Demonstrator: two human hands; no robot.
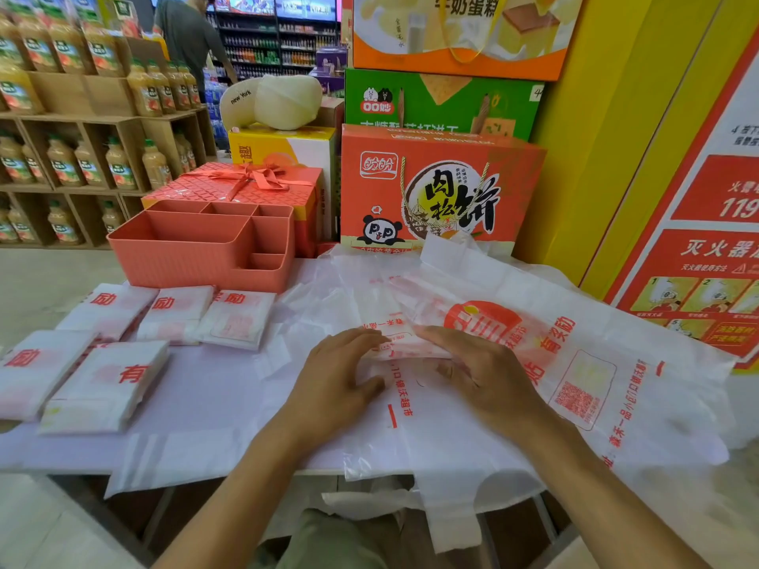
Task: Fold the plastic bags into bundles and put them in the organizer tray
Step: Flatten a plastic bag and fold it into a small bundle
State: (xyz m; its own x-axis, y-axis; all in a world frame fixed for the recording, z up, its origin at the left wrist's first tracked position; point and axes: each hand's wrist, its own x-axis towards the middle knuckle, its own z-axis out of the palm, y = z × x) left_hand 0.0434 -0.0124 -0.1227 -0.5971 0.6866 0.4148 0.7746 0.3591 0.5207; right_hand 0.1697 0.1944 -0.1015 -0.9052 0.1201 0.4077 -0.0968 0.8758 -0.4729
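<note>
Plastic bag [410, 346] is pinched at its fold by left hand [334, 375] and right hand [482, 373], right thumb veiled under film.

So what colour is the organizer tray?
The organizer tray is coral pink with ribbed walls, seen in the head view.

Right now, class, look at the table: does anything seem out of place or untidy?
Yes. Five folded bundles lie on the table beside the organizer tray, not in it. Loose bags also hang over the table's front edge.
</note>
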